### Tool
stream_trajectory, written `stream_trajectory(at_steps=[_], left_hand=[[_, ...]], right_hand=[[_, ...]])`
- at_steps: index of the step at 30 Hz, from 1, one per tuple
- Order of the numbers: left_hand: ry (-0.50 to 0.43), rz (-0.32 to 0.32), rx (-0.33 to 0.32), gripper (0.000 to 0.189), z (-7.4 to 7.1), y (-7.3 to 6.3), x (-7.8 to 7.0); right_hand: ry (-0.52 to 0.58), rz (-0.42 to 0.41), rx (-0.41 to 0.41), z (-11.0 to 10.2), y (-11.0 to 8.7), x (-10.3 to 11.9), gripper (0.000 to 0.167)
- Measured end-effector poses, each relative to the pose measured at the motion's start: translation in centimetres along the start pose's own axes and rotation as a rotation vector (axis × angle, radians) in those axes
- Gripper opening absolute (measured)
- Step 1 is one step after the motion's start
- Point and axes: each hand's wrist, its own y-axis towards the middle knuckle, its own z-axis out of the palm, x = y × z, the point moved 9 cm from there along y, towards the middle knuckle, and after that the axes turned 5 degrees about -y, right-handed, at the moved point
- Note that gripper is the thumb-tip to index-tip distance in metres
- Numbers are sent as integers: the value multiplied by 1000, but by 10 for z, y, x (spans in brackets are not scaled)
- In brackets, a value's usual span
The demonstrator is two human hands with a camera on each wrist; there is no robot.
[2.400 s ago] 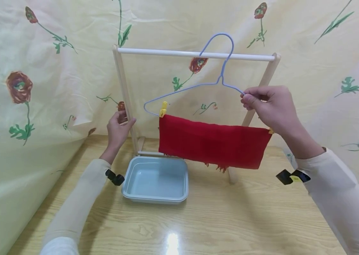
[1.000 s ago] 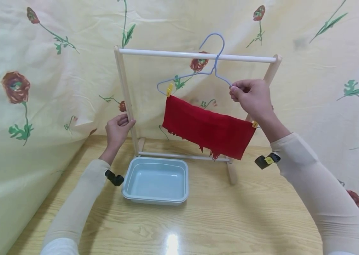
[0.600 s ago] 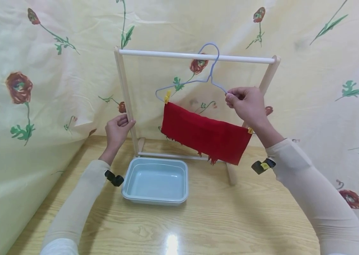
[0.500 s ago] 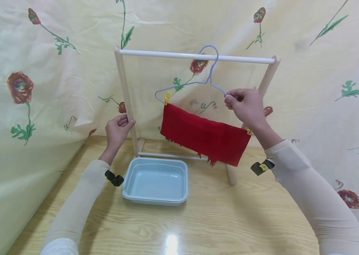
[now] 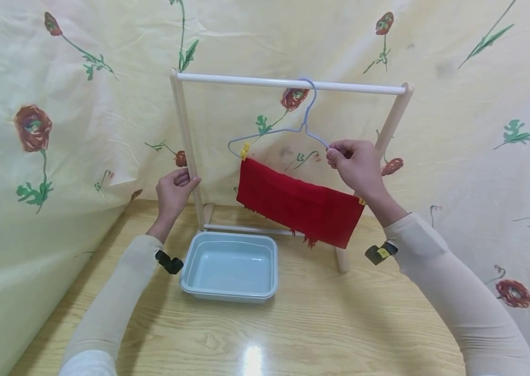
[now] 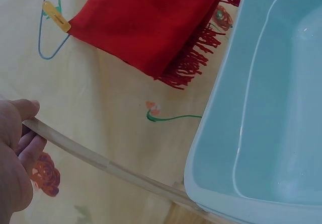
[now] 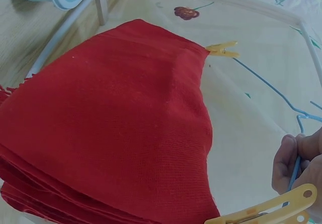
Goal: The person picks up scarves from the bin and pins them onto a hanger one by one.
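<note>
My right hand [image 5: 358, 164] pinches the right shoulder of a blue wire hanger [image 5: 308, 108] between thumb and fingers. The hanger's hook overlaps the white top rail [image 5: 236, 80] of a small wooden rack. From its lower bar hangs a folded red fringed cloth [image 5: 297, 201], sloping down to the right. A yellow clothespin [image 5: 244, 152] clips its left corner; another clothespin [image 7: 266, 209] clips the right, near my right hand. My left hand [image 5: 173, 193] grips the rack's left post [image 5: 183, 125], thumb in front and fingers behind, as the left wrist view shows.
A light blue plastic basin [image 5: 232, 266] stands on the wood-grain table [image 5: 330, 324] in front of the rack's left side. The rack's lower crossbar [image 5: 246, 228] runs behind it. A floral curtain [image 5: 105, 104] encloses the back and sides.
My right hand has moved left and then down with the hanger and red cloth, and the hook has dropped from above the rail to its level. My left hand stays on the post.
</note>
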Motion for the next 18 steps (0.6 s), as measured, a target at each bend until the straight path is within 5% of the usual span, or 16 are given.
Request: stream_trajectory(at_steps=[10, 18], left_hand=[[-2, 16, 5, 42, 1, 2, 1], [0, 12, 8, 42, 0, 2, 2]], right_hand=[[38, 7, 72, 5, 3, -5, 30], [-42, 4, 164, 3, 6, 0, 30]])
